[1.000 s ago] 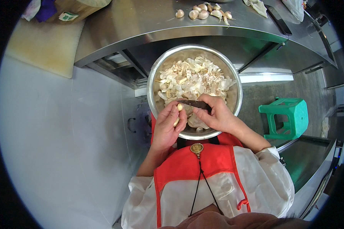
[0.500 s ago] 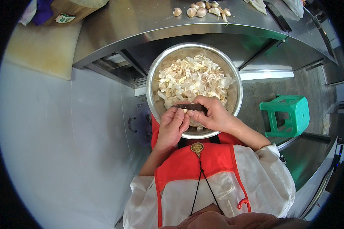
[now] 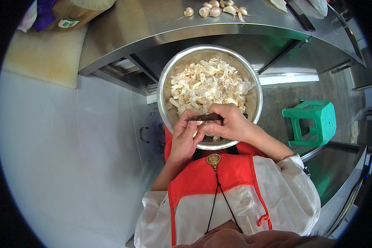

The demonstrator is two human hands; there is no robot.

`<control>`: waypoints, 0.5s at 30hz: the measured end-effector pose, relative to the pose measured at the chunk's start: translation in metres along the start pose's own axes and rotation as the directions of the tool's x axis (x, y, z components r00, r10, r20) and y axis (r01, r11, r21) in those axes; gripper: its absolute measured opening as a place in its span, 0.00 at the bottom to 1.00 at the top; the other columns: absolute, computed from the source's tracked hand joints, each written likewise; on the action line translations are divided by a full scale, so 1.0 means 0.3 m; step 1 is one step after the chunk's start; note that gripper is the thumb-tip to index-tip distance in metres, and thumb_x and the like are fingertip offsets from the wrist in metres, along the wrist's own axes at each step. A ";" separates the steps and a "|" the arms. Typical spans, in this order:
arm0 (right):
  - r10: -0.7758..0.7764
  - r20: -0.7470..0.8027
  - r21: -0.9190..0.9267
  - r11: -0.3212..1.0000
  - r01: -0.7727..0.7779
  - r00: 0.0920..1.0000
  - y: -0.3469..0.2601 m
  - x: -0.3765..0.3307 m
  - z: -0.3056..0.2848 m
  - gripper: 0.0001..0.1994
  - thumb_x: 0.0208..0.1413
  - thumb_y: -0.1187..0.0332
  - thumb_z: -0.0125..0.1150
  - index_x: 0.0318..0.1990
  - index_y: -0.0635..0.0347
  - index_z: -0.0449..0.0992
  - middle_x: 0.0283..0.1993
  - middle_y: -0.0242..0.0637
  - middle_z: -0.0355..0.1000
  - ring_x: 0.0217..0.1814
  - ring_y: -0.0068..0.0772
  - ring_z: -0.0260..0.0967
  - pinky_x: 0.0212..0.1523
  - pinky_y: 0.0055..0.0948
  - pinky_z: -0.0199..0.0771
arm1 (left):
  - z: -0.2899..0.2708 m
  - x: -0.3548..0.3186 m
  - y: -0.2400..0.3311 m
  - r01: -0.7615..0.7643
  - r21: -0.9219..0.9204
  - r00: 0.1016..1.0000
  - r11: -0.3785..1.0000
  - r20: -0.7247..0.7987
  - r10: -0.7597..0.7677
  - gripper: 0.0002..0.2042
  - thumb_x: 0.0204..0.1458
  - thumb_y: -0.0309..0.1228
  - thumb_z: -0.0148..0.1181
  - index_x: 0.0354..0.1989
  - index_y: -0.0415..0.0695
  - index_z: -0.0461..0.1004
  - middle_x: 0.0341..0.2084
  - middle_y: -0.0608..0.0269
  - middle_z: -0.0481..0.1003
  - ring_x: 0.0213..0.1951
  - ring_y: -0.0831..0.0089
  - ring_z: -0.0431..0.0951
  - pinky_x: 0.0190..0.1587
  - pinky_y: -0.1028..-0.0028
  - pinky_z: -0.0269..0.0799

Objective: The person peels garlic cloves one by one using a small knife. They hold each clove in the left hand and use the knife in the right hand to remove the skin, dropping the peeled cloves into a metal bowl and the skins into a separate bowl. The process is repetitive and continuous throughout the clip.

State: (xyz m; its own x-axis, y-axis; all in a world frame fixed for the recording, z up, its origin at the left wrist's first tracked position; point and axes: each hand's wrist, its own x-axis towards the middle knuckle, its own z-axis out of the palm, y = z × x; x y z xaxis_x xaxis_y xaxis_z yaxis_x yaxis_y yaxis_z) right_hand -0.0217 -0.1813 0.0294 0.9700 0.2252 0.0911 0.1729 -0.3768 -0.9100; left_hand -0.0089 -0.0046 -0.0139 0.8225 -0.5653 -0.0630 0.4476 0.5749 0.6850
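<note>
Two hands meet over the near side of a metal bowl (image 3: 163,78) heaped with garlic skins (image 3: 213,82). The left hand (image 3: 184,135) is curled nearly closed, its fingertips pinching a pale garlic clove (image 3: 199,122), partly hidden just under the knife (image 3: 208,117). The right hand (image 3: 232,123) is wrapped around that dark knife, its tip toward the left. Unpeeled cloves (image 3: 214,11) lie on the steel counter (image 3: 144,20). A green-and-white label (image 3: 68,22) marks the wooden block (image 3: 87,11); the apron's round medallion (image 3: 213,159) bears marks too small to read.
</note>
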 end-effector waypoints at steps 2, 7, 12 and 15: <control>-0.054 -0.008 -0.055 0.997 0.054 0.998 0.005 0.002 0.003 0.16 0.44 0.62 0.68 0.23 0.63 0.69 0.17 0.39 0.64 0.18 0.37 0.66 0.19 0.32 0.62 | -0.002 0.000 -0.004 0.006 -0.021 1.000 1.000 0.006 -0.006 0.07 0.62 0.32 0.43 0.42 0.42 0.63 0.30 0.66 0.70 0.23 0.86 0.61 0.23 0.85 0.56; -0.050 -0.001 -0.071 0.996 0.050 0.999 0.003 0.002 0.000 0.17 0.43 0.60 0.68 0.24 0.64 0.69 0.18 0.43 0.65 0.20 0.46 0.67 0.21 0.35 0.63 | -0.005 -0.003 -0.015 0.006 -0.030 1.000 1.000 0.016 -0.005 0.07 0.61 0.32 0.45 0.41 0.42 0.63 0.31 0.66 0.70 0.25 0.86 0.62 0.25 0.86 0.58; -0.075 -0.006 -0.106 0.992 0.074 0.997 -0.010 -0.001 -0.001 0.17 0.43 0.60 0.68 0.24 0.64 0.68 0.20 0.45 0.67 0.22 0.48 0.68 0.22 0.37 0.65 | -0.015 0.001 -0.022 0.008 -0.018 0.999 1.000 0.044 -0.007 0.05 0.61 0.29 0.45 0.41 0.43 0.63 0.31 0.66 0.70 0.25 0.86 0.62 0.26 0.86 0.58; -0.129 -0.028 -0.163 0.979 0.122 0.991 -0.014 -0.003 0.002 0.18 0.43 0.59 0.68 0.23 0.64 0.68 0.21 0.45 0.67 0.23 0.50 0.68 0.23 0.38 0.65 | -0.003 -0.002 -0.018 0.006 0.062 1.000 0.998 -0.022 -0.005 0.04 0.60 0.27 0.44 0.41 0.43 0.63 0.30 0.68 0.69 0.26 0.86 0.62 0.26 0.86 0.58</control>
State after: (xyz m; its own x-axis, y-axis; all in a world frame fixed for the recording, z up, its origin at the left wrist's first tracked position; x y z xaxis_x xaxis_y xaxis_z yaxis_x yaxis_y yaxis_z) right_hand -0.0234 -0.1793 0.0331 0.9441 0.2466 0.2186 0.3158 -0.4877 -0.8139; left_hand -0.0115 -0.0070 -0.0182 0.8280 -0.5546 -0.0825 0.4301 0.5339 0.7280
